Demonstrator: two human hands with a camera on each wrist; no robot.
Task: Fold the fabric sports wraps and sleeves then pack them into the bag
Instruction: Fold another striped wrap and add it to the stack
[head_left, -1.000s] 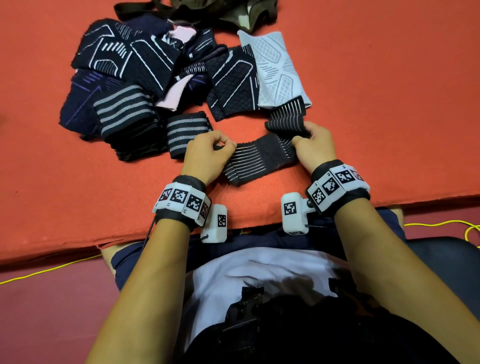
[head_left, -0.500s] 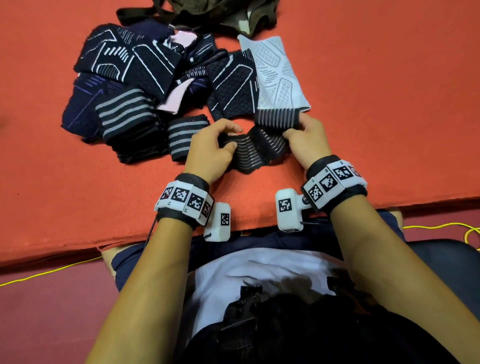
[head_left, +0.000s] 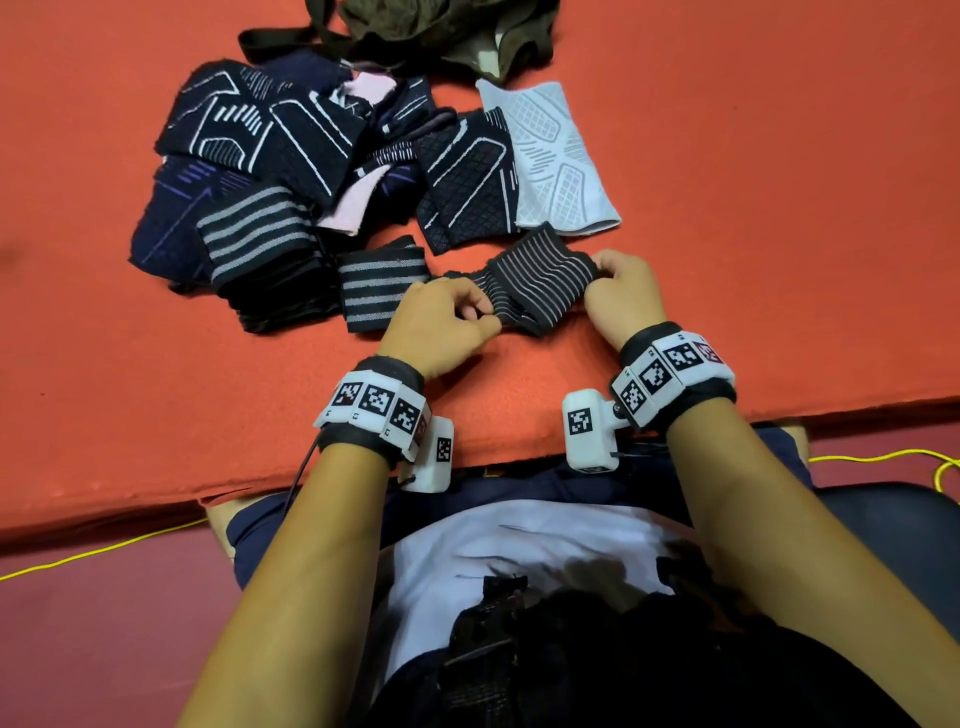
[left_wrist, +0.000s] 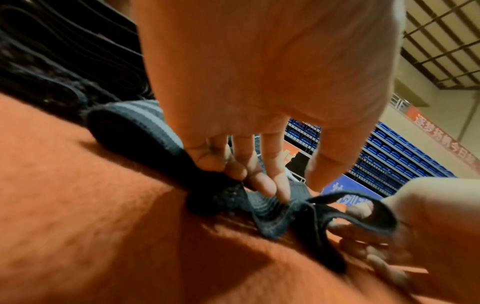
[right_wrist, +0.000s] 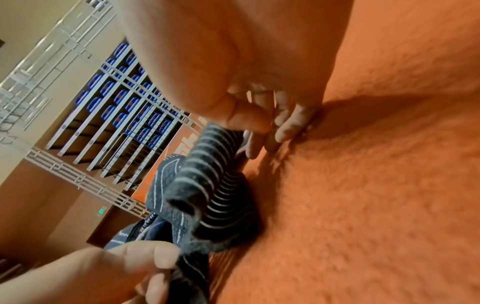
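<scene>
Wrap (head_left: 540, 283): on the orange mat (head_left: 779, 208), long axis running left to right between both hands.
Left hand (head_left: 441, 325): pinching the bunched left end.
Right hand (head_left: 623, 291): gripping the folded right end.
Bag (head_left: 447, 31): straight beyond the pile (head_left: 291, 192), well apart.

Striped wrap (head_left: 540, 283) is matt ribbed stretch knit cloth with pale raised lines, orange mat (head_left: 779, 208) under it a fuzzy, napped felt-like fabric, pale sleeve (head_left: 556, 156) far right a smooth patterned knit, olive bag (head_left: 457, 31) a soft, crumpled woven cloth.
</scene>
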